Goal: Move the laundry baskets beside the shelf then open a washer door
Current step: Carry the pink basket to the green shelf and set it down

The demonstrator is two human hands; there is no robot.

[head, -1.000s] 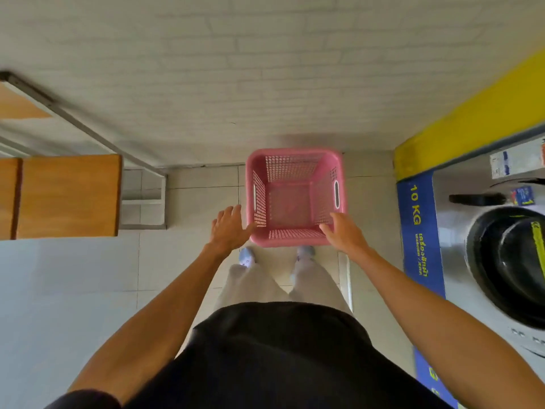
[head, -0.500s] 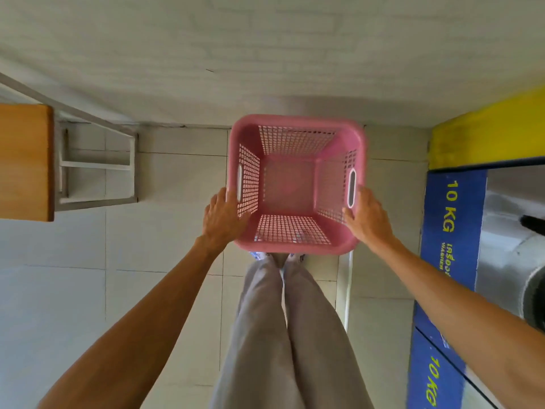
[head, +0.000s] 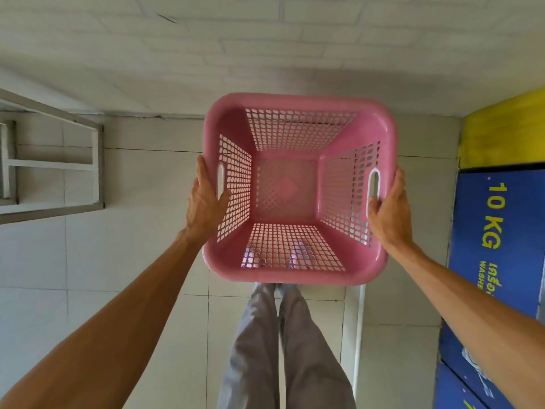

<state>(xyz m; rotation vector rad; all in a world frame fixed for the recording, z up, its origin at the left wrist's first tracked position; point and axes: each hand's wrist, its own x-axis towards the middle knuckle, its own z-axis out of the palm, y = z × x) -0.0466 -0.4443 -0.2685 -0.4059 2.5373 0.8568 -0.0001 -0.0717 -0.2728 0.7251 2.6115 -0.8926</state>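
Observation:
An empty pink laundry basket [head: 295, 271] with perforated walls fills the middle of the head view, seen from straight above, over the tiled floor near the wall. My left hand [head: 205, 203] grips its left rim at the handle slot, thumb inside. My right hand [head: 387, 212] grips the right rim at the other handle slot. The grey metal frame of the shelf [head: 97, 166] stands at the left, against the wall. The blue front panel of a washer [head: 498, 231] marked "10 KG" runs down the right edge; its door is out of view.
A white brick wall [head: 265, 45] closes the far side. A yellow panel [head: 504, 131] sits above the blue washer front. My grey-trousered legs [head: 283, 349] are below the basket. A white pipe [head: 352, 335] runs along the floor by the washer base.
I bent closer and both hands moved from the near corners to the side handles. The basket now looks larger and nearer. The washer door and wooden shelf top left the view.

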